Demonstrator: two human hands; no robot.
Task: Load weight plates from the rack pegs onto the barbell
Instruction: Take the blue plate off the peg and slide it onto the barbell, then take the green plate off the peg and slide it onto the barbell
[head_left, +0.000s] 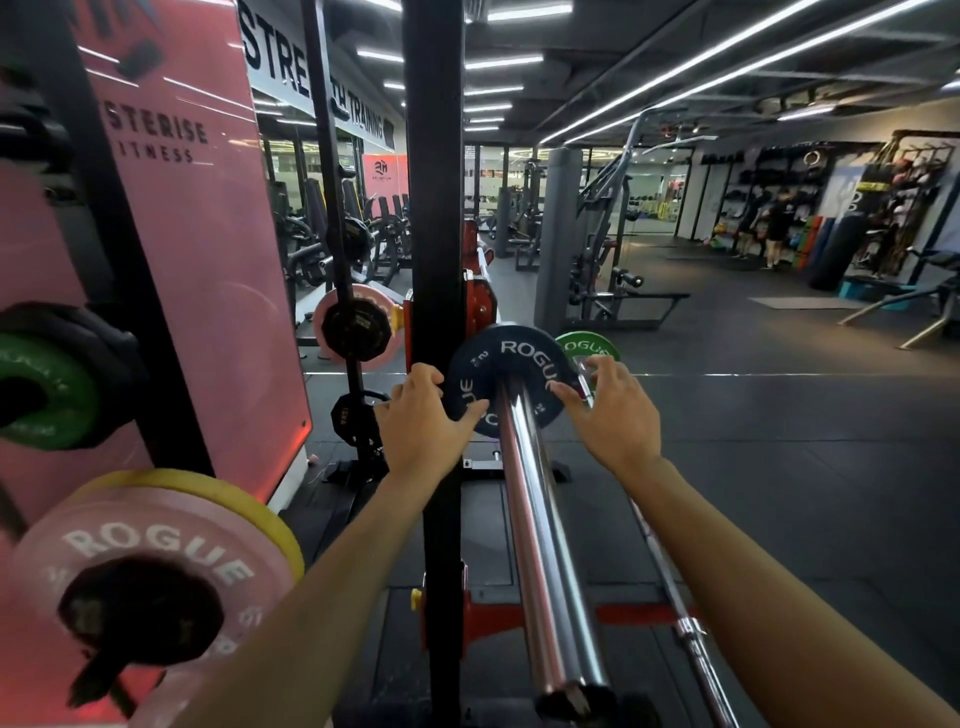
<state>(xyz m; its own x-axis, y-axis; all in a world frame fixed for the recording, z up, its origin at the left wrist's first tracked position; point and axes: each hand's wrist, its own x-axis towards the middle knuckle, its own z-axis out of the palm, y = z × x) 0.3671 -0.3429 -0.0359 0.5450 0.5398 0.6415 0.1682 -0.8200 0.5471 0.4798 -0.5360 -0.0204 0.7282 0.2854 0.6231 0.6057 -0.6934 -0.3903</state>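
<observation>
A small dark blue Rogue plate (511, 364) sits far down the chrome barbell sleeve (540, 545), which runs from the bottom centre away from me. My left hand (423, 421) holds the plate's left edge, thumb on its face. On the plate's right edge my right hand (610, 415) rests with spread fingers. A green Rogue plate (587, 345) shows just behind the blue one. On rack pegs at left hang a pink plate (150, 561) with a yellow one (249, 499) behind it, and above them a green plate (44, 389).
A black rack upright (436, 234) stands just left of the sleeve. A second thin bar (685, 623) lies to the right. More plates (356, 327) hang on a further rack. Machines fill the background, and people (769, 223) stand at far right.
</observation>
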